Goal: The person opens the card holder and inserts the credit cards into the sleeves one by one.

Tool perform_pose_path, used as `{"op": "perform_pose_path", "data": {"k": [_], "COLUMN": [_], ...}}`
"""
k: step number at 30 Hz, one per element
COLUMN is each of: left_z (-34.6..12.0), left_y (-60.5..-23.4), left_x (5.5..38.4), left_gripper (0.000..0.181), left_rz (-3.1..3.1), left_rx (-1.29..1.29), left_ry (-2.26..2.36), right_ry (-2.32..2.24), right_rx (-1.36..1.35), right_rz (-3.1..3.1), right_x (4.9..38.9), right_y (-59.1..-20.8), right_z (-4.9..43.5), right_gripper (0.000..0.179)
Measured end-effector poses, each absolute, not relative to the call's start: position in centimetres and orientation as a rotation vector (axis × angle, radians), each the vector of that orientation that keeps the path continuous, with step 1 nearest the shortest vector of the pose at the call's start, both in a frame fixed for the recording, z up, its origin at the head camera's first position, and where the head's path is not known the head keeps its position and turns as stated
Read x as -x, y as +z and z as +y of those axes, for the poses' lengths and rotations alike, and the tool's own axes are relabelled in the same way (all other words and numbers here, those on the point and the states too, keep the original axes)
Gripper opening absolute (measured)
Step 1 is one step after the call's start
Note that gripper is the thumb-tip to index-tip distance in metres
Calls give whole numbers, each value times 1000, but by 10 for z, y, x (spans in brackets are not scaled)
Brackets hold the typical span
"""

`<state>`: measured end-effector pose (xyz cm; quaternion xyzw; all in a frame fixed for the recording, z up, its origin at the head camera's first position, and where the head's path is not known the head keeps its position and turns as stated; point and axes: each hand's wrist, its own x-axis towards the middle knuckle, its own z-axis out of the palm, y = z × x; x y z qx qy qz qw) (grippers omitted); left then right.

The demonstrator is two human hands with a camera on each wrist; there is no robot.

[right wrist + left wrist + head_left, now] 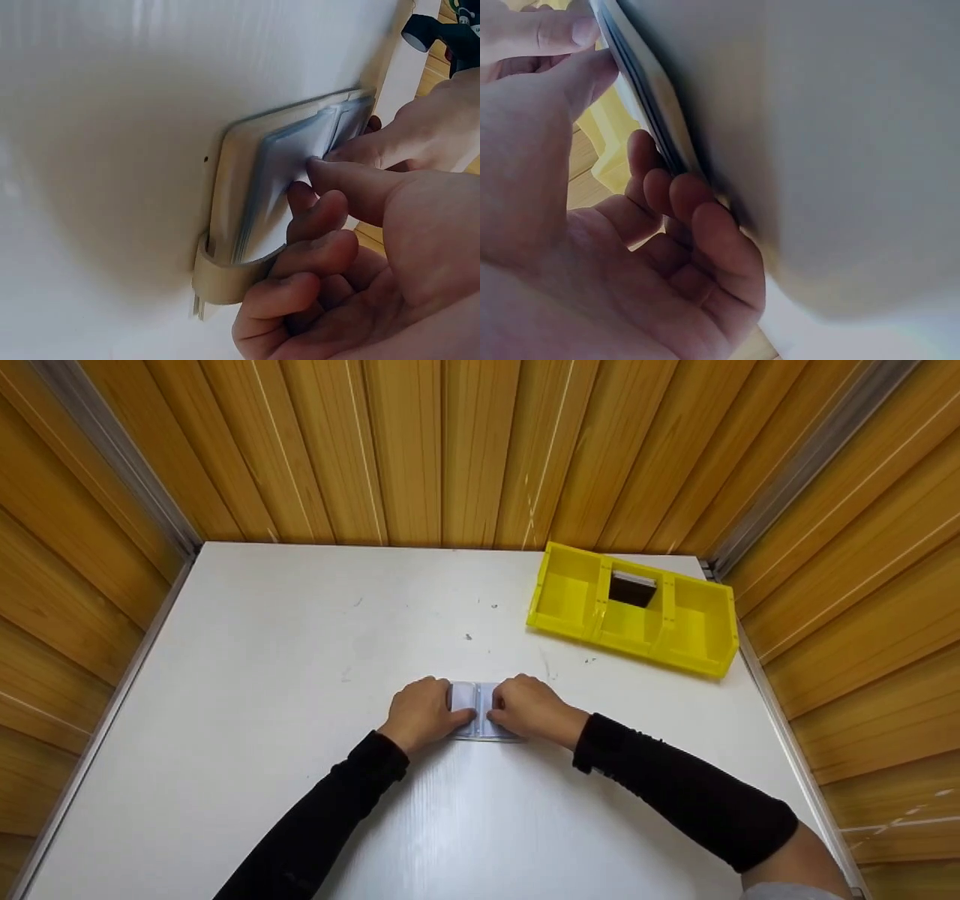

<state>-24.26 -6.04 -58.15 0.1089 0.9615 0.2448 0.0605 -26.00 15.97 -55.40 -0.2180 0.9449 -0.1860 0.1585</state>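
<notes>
A small card holder (pixel 465 699) lies spread open on the white table, with clear plastic sleeves on both sides of its middle fold. My left hand (pixel 424 709) grips its left side: the thumb lies over the sleeves and the fingers curl at the outer edge, where the left wrist view shows the stacked layers (pixel 641 90) edge-on. On the right half, my right hand (pixel 532 706) holds the sleeves, thumb (pixel 352 187) pressed on the plastic and fingers bent in beside it. A beige strap (pixel 232 285) loops out from the holder's right end, next to those fingers.
At the back right stands a yellow bin (pixel 697 619) with three compartments; a dark, flat object with a pale edge (pixel 631 591) leans in the middle one. Wood-patterned walls (pixel 442 450) enclose the white table (pixel 262 660) at the back and sides.
</notes>
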Motion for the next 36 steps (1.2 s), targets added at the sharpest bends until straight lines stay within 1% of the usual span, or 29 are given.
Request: {"op": "perform_pose_path", "data": {"k": [10,18,25,36], "left_z": [-64,-69,-73,-75], "left_y": [-581,-578,-579,-577], "left_x": [240,241,243,243], "left_gripper": [47,41,32,33], "left_rz": [2888,2849,2841,2826], "left_rx": [-319,-322,-322,-309], "left_ry": [805,860,859,878], "right_ry": [-469,-463,-480,-434], "right_rx": [496,435,506,553], "right_rz": [2772,2772,2783,2786], "right_x": [278,285,288,294], "right_y": [-550,-548,-548,-546], "right_z": [174,180,182,180], "right_gripper": [21,24,22,12]}}
